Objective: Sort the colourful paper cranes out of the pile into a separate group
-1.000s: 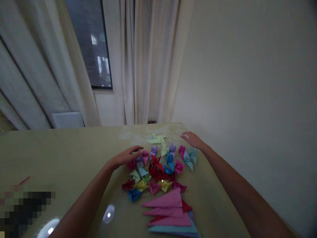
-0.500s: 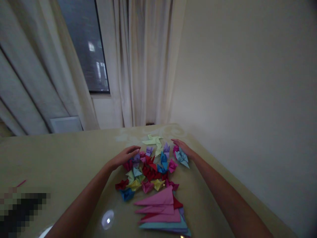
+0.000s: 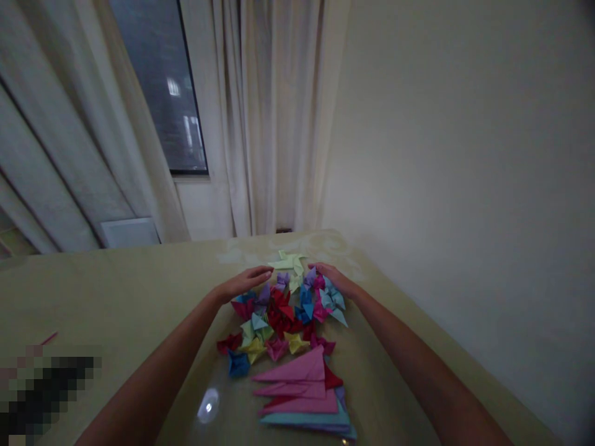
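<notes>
Several small folded paper pieces lie in a cluster on the table, among them a red one (image 3: 281,310), a yellow one (image 3: 296,342) and a blue one (image 3: 238,364). Along the cluster's far left edge is my left hand (image 3: 246,282), fingers stretched out beside purple and pink pieces. My right hand (image 3: 332,277) curves around the far right edge, fingers extended, against light blue folded paper (image 3: 331,297) and a magenta piece (image 3: 318,282). Neither hand grips anything. Between and beyond the fingertips lies a pale green pinwheel-shaped paper (image 3: 289,263).
Nearer me, flat folded paper triangles (image 3: 297,387) in pink, red and light blue lie stacked on the table (image 3: 116,297). A thin pink stick (image 3: 49,338) is at the left, by a pixelated dark area. A wall (image 3: 441,155) borders the right; curtains (image 3: 279,124) hang behind.
Both hands have moved inward toward each other. The light blue and magenta pieces at the right have shifted left, closer to the cluster.
</notes>
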A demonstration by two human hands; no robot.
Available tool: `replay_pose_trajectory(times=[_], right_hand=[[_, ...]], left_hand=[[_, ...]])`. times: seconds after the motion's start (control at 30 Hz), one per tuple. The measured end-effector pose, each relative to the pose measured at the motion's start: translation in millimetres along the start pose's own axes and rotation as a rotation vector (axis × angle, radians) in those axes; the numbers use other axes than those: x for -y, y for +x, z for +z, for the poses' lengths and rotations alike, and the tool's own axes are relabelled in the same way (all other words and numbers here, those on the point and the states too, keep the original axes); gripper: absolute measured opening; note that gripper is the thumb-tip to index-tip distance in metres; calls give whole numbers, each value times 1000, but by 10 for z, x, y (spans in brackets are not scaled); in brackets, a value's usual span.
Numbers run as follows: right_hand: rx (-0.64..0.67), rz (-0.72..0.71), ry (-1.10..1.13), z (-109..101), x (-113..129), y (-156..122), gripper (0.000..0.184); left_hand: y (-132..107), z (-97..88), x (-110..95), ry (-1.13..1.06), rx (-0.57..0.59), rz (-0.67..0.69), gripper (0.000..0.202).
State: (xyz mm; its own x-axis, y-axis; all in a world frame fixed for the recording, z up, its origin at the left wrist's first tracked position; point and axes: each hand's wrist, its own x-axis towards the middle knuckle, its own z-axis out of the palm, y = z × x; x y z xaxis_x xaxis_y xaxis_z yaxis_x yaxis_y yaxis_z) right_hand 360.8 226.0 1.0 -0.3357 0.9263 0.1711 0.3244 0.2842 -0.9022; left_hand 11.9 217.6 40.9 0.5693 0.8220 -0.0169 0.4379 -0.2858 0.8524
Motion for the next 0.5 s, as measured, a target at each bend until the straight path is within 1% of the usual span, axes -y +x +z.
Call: replay_pose_trajectory(times=[0.1, 0.17, 0.27, 0.3, 0.37, 0.43, 0.5], right_hand=[[43, -7, -10, 48, 50, 19, 86], [77, -15, -11, 66, 81, 3, 86], [75, -26, -20, 19, 103, -81, 88], [57, -29, -27, -17, 101, -127, 88], [9, -31, -43, -98, 83, -248, 87], [-30, -25, -53, -172, 50, -402, 86], [-65, -14, -63, -230, 11, -576, 87]], left_hand=[[95, 49, -95, 14, 70, 28, 77], [135, 78, -161, 37, 89, 50, 72], [88, 82, -228, 93, 33, 58, 74], [30, 78, -239, 112, 1, 54, 76], [-159, 76, -246, 163, -73, 56, 78], [-429, 96, -238, 226, -143, 91, 76], [-746, 134, -227, 301, -211, 155, 71]])
